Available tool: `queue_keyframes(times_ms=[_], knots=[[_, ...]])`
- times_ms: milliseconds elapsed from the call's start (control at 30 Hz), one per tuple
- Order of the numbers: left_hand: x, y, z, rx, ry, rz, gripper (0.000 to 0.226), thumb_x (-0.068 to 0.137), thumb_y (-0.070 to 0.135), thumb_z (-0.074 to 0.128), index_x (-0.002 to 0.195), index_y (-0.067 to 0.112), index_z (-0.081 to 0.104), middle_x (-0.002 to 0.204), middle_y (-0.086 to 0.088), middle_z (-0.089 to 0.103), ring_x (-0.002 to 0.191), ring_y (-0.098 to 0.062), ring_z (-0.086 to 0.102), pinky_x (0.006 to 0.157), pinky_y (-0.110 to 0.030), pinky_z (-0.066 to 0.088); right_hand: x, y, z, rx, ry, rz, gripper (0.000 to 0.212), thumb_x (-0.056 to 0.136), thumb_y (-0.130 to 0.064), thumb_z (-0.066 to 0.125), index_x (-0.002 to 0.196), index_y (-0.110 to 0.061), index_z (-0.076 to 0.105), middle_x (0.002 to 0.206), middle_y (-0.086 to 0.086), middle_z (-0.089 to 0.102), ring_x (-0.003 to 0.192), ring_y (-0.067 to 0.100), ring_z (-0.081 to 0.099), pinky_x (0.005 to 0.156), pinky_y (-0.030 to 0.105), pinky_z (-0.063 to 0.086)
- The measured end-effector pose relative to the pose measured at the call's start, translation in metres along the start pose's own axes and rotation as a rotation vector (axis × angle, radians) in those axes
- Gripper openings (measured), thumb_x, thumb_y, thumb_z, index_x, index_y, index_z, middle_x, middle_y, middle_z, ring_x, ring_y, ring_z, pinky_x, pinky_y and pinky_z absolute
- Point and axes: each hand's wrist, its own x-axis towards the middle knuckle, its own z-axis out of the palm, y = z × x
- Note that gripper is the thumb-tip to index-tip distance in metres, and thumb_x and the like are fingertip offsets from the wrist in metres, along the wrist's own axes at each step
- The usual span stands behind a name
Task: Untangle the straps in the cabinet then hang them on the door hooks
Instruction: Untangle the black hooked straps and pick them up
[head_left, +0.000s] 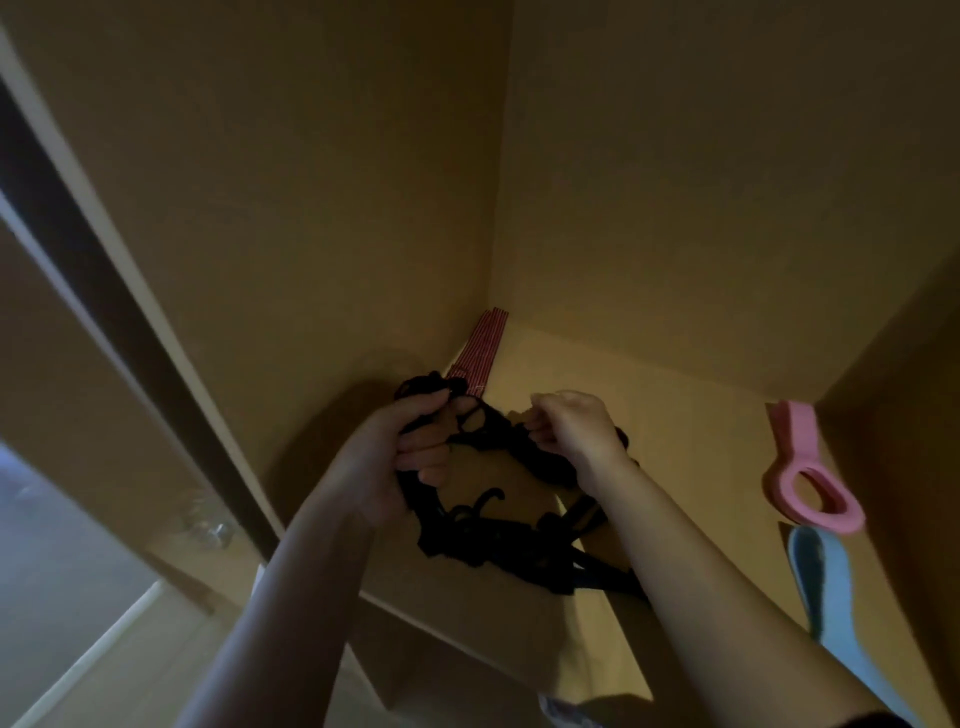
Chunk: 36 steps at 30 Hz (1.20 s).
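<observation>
- Head view: left hand (402, 457) closed around a bunch of the black straps (498, 530), fingers curled in, thumb on top of the clump; straps spill out above and below the fist.
- Right hand (574, 428) just right of the left, fingers pinched shut on a strand of the same black tangle, knuckles up, wrist bent down.
- Between the two hands a short run of strap sags; the two hands are near each other but not touching.
- Rest of the straps hangs below and between both hands in a dark knotted heap, low part lying on the cabinet shelf (691, 431) near the front edge; a curved black hook end sticks up just under the left hand.
- Individual straps can't be counted, too dark and knotted.
- Red-and-white striped strip (480, 345) beyond the left hand, in the back corner, leaning up against the walls; lower end right by the top of the black clump.
- Pink loop-ended piece (808, 475) well right of the right hand, lying on the shelf by the right wall.
- Light blue strip (826, 587) just below the pink one, nearer the camera, beside the right forearm.
- Left of the left arm: cabinet side edge and floor, blurred.
</observation>
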Motion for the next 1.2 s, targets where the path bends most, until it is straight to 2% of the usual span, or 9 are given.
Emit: queue_keyframes(times_ms=[133, 267, 400, 500, 633, 767, 900, 1100, 1200], knots=[[-0.002, -0.015, -0.015, -0.019, 0.105, 0.015, 0.023, 0.086, 0.018, 0.049, 0.103, 0.01, 0.062, 0.035, 0.012, 0.025, 0.027, -0.001, 0.022, 0.032, -0.013, 0.024, 0.014, 0.021, 0.015, -0.37, 0.061, -0.259, 0.021, 0.091, -0.014, 0.048, 0.074, -0.004, 0.054, 0.07, 0.005, 0.054, 0.062, 0.017, 0.049, 0.053, 0.027, 0.035], [0.004, -0.03, -0.021, 0.052, 0.21, 0.011, 0.019, 0.093, 0.018, 0.046, 0.1, 0.01, 0.061, 0.038, 0.011, 0.026, 0.03, -0.002, 0.024, 0.034, -0.016, 0.027, 0.028, 0.033, 0.026, -0.779, 0.006, -0.357, 0.027, 0.089, -0.018, 0.054, 0.112, -0.004, 0.053, 0.109, 0.012, 0.059, 0.098, 0.028, 0.056, 0.071, 0.033, 0.046], [0.009, -0.039, -0.021, 0.041, 0.257, -0.03, 0.019, 0.093, 0.019, 0.047, 0.087, 0.01, 0.062, 0.038, 0.01, 0.028, 0.031, -0.003, 0.025, 0.035, -0.017, 0.028, 0.033, 0.042, 0.031, -1.202, 0.059, -0.325, 0.025, 0.088, -0.022, 0.056, 0.109, -0.008, 0.053, 0.115, 0.011, 0.054, 0.106, 0.031, 0.05, 0.082, 0.037, 0.041], [0.011, -0.04, -0.018, 0.042, 0.255, -0.051, 0.019, 0.093, 0.02, 0.048, 0.085, 0.011, 0.062, 0.04, 0.009, 0.029, 0.032, -0.004, 0.026, 0.035, -0.016, 0.029, 0.032, 0.044, 0.029, -1.268, 0.048, -0.299, 0.027, 0.091, -0.025, 0.051, 0.111, -0.008, 0.056, 0.118, 0.012, 0.05, 0.112, 0.03, 0.044, 0.09, 0.039, 0.039], [0.013, -0.039, -0.012, 0.073, 0.26, -0.036, 0.018, 0.092, 0.02, 0.049, 0.087, 0.011, 0.064, 0.041, 0.008, 0.03, 0.033, -0.004, 0.028, 0.036, -0.017, 0.031, 0.021, 0.039, 0.018, -1.023, 0.137, -0.408, 0.027, 0.09, -0.027, 0.05, 0.102, -0.002, 0.056, 0.106, 0.016, 0.053, 0.1, 0.031, 0.048, 0.075, 0.038, 0.044], [0.018, -0.035, 0.003, 0.169, 0.272, -0.009, 0.012, 0.089, 0.02, 0.056, 0.089, 0.012, 0.066, 0.045, 0.005, 0.041, 0.037, -0.007, 0.036, 0.04, -0.02, 0.034, 0.0, 0.011, 0.003, -0.601, 0.122, -0.397, 0.018, 0.091, -0.029, 0.052, 0.099, -0.012, 0.056, 0.076, -0.001, 0.054, 0.066, 0.012, 0.049, 0.051, 0.026, 0.033], [0.027, -0.026, 0.024, 0.299, 0.208, 0.089, 0.012, 0.089, 0.018, 0.057, 0.092, 0.015, 0.068, 0.064, 0.002, 0.059, 0.051, -0.008, 0.054, 0.043, -0.02, 0.04, -0.021, -0.021, -0.012, -0.348, 0.148, -0.414, 0.012, 0.089, -0.028, 0.058, 0.088, -0.016, 0.059, 0.07, 0.0, 0.056, 0.066, 0.016, 0.053, 0.057, 0.026, 0.037], [0.045, -0.019, 0.061, 0.426, 0.115, 0.142, 0.018, 0.08, 0.025, 0.063, 0.097, 0.019, 0.069, 0.103, -0.009, 0.067, 0.099, -0.028, 0.062, 0.09, -0.042, 0.049, -0.055, -0.077, -0.03, 0.068, 0.001, -0.319, 0.021, 0.09, -0.03, 0.056, 0.088, -0.009, 0.059, 0.06, 0.003, 0.059, 0.043, 0.006, 0.051, 0.045, 0.016, 0.042], [0.042, -0.017, 0.083, 0.376, 0.024, 0.136, 0.035, 0.079, 0.021, 0.066, 0.113, 0.013, 0.063, 0.111, -0.011, 0.065, 0.106, -0.03, 0.06, 0.095, -0.043, 0.046, -0.061, -0.099, -0.035, 0.227, -0.015, -0.29, 0.021, 0.091, -0.029, 0.055, 0.093, -0.009, 0.055, 0.055, 0.001, 0.058, 0.037, 0.005, 0.049, 0.037, 0.012, 0.038]])
